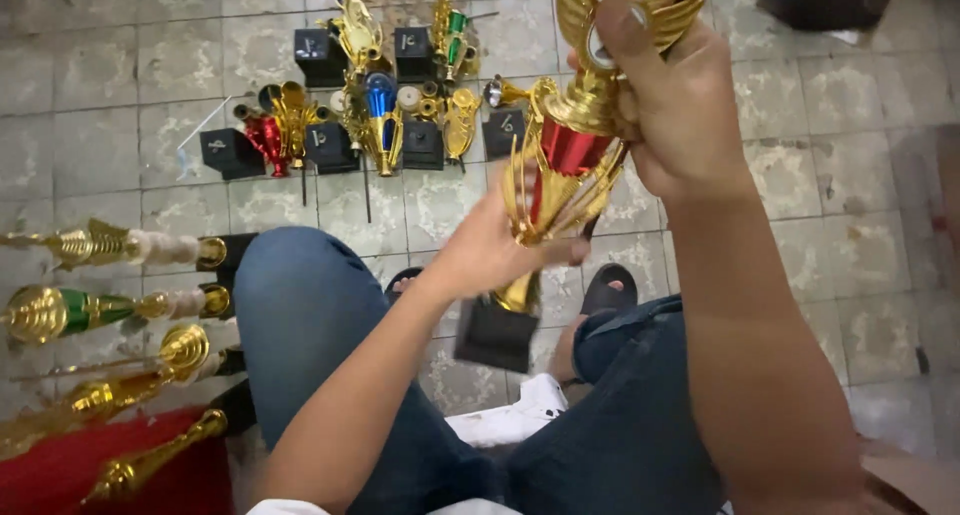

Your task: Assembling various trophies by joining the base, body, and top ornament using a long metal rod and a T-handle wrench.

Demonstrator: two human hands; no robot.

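Observation:
I hold a gold and red trophy (562,160) with a black square base (495,335) tilted in front of me, above my knees in blue jeans. My left hand (490,245) grips its lower stem just above the base. My right hand (670,100) is closed around the gold cup at its top, near the upper edge of the view. The trophy's top is partly hidden by my fingers.
Loose trophy parts (385,100) in gold, red, blue and green with several black bases lie on the tiled floor (120,125) ahead. Finished trophies (110,310) lie in a row at the left, over a red cloth (60,470). A white cloth (510,415) rests between my legs.

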